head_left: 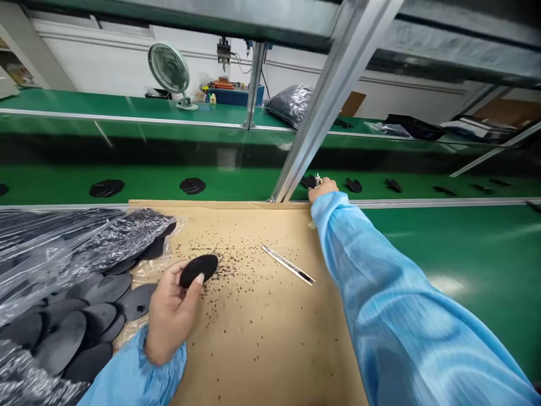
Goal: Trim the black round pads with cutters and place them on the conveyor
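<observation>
My left hand (175, 307) grips a flat black oval disc (198, 270) between thumb and fingers, above the brown cardboard sheet (274, 349). Stretched forward to the green belt, my right hand (323, 189) has its fingers closed around something mostly hidden, of which a small silver metal part (318, 179) shows. Beside those fingertips lies a dark piece (307, 181) on the belt; whether they touch it, I cannot tell. What look like slim tweezers (288, 265) rest on the cardboard. Small black crumbs (228, 262) are scattered near the disc.
More black oval discs (63, 338) lie heaped at left, partly under clear plastic bags (80, 254). A slanted metal post (321, 96) rises just left of my right hand. Several dark pieces sit along the green belt (240, 183). A fan (169, 70) stands behind.
</observation>
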Demonstrator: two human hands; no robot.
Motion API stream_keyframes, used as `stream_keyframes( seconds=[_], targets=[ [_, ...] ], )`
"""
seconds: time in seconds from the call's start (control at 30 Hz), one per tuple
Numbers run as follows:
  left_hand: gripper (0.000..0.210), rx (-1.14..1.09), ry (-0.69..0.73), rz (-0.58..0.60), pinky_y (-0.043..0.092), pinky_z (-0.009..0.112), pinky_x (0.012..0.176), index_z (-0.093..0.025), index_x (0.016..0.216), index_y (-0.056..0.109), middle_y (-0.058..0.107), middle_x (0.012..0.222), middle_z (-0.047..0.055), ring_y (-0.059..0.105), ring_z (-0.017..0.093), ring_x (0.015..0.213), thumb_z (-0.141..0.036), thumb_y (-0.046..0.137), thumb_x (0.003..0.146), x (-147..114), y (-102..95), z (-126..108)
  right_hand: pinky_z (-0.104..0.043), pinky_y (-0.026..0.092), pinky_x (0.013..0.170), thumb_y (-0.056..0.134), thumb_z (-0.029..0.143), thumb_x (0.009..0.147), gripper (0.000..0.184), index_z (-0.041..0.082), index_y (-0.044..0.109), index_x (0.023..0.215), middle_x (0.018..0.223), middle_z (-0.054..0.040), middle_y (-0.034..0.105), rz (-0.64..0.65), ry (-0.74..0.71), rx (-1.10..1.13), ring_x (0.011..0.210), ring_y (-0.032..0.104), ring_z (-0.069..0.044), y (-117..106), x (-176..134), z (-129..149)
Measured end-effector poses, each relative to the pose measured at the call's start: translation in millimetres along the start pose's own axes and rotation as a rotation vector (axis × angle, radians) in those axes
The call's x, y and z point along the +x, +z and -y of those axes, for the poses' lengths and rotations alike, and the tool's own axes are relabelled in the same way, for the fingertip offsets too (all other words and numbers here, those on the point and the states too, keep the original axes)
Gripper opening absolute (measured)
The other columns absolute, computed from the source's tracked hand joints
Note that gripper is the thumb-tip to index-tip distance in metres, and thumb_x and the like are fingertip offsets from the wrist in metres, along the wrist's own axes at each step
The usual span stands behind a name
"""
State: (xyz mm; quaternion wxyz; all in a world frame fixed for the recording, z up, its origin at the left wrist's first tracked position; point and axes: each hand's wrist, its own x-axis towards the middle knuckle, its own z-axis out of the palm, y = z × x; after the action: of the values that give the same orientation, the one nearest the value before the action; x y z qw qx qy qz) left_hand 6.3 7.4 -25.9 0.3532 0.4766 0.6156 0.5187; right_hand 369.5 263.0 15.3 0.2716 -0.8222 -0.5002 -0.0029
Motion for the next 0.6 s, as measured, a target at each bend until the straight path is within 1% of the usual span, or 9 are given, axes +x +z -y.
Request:
stream_keyframes(
  seconds=[0.07,0.17,0.23,0.3,0.37,0.47,0.6],
  targets=[
    [0.048,0.020,-0.014,-0.001,0.053,0.029,0.068,-0.019,0.119,0.054,0.067,0.104,0.009,0.065,0.018,0.078,-0.040,0.065,0.078,-1.9,0.1,-1.5,-0.039,0.044,0.089,0.069,0.025,0.072,0.033,0.014,0.058,0.101,0.111,-0.0142,0.056,0.072,-0.049,-0.165,0.102,0.057,-0.028,16.2,23.3,-6.0],
    [0.043,0.046,-0.031,0.005,0.053,0.028,0.069,-0.019,0.116,0.057,0.066,0.105,0.008,0.065,0.019,0.081,-0.037,0.066,0.078,-3.3,0.6,-0.4,-0.035,0.047,0.084,0.069,0.031,0.073,0.034,0.016,0.059,0.102,0.106,-0.0112,0.060,0.166,-0.116,-0.321,0.098,0.060,-0.026,39.7,51.2,-9.6],
    [0.040,0.024,-0.035,0.000,0.053,0.027,0.068,-0.020,0.114,0.056,0.065,0.104,0.008,0.065,0.018,0.080,-0.034,0.067,0.078,-3.6,1.3,0.6,-0.035,0.048,0.081,0.068,0.027,0.073,0.030,0.015,0.060,0.100,0.100,-0.0112,0.062,0.205,-0.121,-0.368,0.096,0.061,-0.026,50.3,63.0,-10.4],
    [0.038,-0.011,-0.045,-0.004,0.054,0.027,0.066,-0.020,0.111,0.055,0.065,0.100,0.006,0.065,0.017,0.075,-0.032,0.067,0.078,-3.6,2.3,0.7,-0.034,0.048,0.077,0.065,0.020,0.074,0.028,0.014,0.059,0.101,0.097,-0.0126,0.063,0.217,-0.115,-0.403,0.094,0.061,-0.027,53.7,68.1,-11.5],
    [0.037,-0.042,-0.058,0.007,0.054,0.027,0.065,-0.019,0.109,0.053,0.065,0.093,0.005,0.065,0.015,0.069,-0.032,0.067,0.078,-3.4,3.0,-0.4,-0.034,0.047,0.076,0.060,0.016,0.076,0.028,0.012,0.058,0.104,0.097,-0.0146,0.062,0.201,-0.118,-0.416,0.095,0.061,-0.027,48.7,66.5,-13.9],
    [0.036,-0.075,-0.069,0.041,0.054,0.027,0.065,-0.018,0.109,0.050,0.065,0.088,0.004,0.064,0.014,0.065,-0.032,0.066,0.079,-3.3,3.5,-2.7,-0.034,0.045,0.077,0.053,0.016,0.081,0.028,0.011,0.055,0.109,0.101,-0.0163,0.061,0.170,-0.145,-0.436,0.098,0.060,-0.028,29.8,54.7,-19.6],
    [0.035,-0.129,-0.049,0.066,0.053,0.026,0.065,-0.019,0.109,0.048,0.063,0.093,0.003,0.063,0.012,0.065,-0.033,0.064,0.081,-4.3,3.2,-3.6,-0.032,0.044,0.078,0.057,0.020,0.081,0.026,0.014,0.056,0.107,0.105,-0.0149,0.061,0.182,-0.195,-0.443,0.099,0.059,-0.027,3.7,36.6,-26.1]
  ],
)
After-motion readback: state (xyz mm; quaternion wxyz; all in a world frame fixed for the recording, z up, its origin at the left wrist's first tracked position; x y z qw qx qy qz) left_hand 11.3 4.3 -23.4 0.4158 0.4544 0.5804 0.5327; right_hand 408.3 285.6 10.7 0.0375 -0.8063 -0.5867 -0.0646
